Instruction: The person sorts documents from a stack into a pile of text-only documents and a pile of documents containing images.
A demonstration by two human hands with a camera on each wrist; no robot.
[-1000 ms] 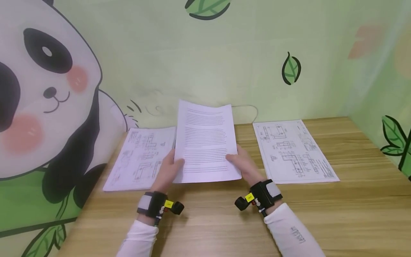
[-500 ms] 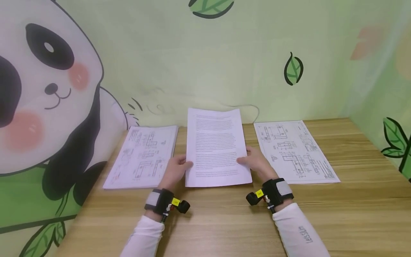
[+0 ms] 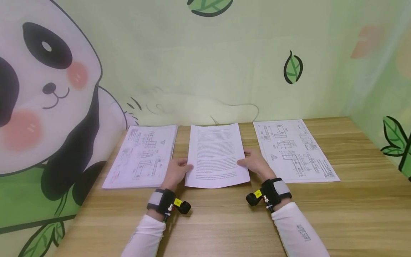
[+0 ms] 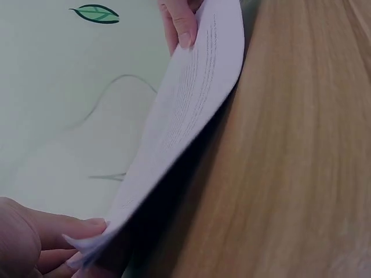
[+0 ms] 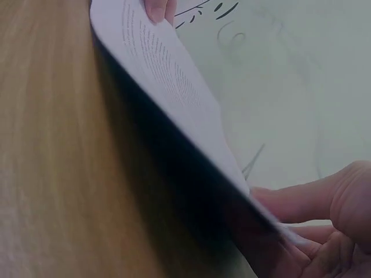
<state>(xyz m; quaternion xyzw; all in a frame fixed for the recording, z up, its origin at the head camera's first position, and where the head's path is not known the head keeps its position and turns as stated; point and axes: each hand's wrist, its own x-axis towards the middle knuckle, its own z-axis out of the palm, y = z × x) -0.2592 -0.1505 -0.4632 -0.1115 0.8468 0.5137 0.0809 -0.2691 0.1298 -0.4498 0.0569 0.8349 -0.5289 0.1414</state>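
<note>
A thin sheaf of white paper printed with lines of text is held between both hands over the middle of the table. My left hand pinches its left edge, thumb on top and fingers beneath. On the opposite edge, my right hand pinches it the same way. Both wrist views show the paper bowed, its near edge raised above the wood with dark shadow below. In the left wrist view, some page corners splay apart by the left thumb. The right thumb presses on the sheaf's top face.
To the left lies a stack of technical drawings, close to the left hand. A drawing sheet lies flat on the right, behind the right hand. The wooden table meets a green wall printed with a panda and leaves.
Both hands have moved slightly right with the sheaf, away from the left stack. Its far edge has come down, so the paper now lies flatter and lower.
</note>
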